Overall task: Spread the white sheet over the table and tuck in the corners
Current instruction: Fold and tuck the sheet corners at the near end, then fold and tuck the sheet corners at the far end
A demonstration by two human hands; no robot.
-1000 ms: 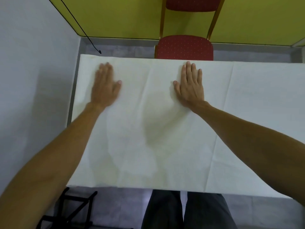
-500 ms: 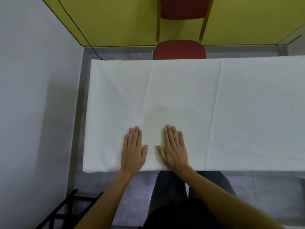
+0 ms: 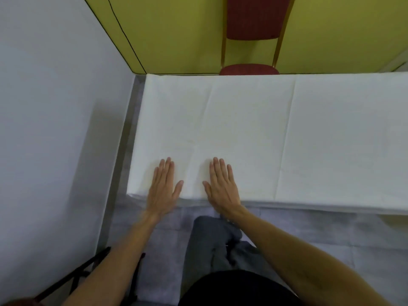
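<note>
Head view: the sheet (image 3: pixel 265 133) lies flat and white across the table, which is hidden under it, and it runs out of view on the right. Two fold creases cross the sheet from its far edge to its near edge. Both hands rest palm down at the sheet's near edge, toward its left end, with the wrists past that edge. The left hand (image 3: pixel 164 186) has its grip spread flat, with the fingers straight and close together and the thumb angled toward the other hand, pinching nothing. The right hand (image 3: pixel 221 186) lies near it without touching, its grip flat in the same way and its thumb pointing left. One crease runs between the two hands. Beyond the sheet's far edge a red chair (image 3: pixel 249 69) stands against a yellow wall (image 3: pixel 176 36), and a thin black cable (image 3: pixel 120 32) runs down that wall. A grey wall (image 3: pixel 55 107) stands left of the sheet, with a strip of floor (image 3: pixel 123 151) between them. On the near side of the sheet grey trousers (image 3: pixel 212 244) show, with a black frame (image 3: pixel 72 277) off to their left.
</note>
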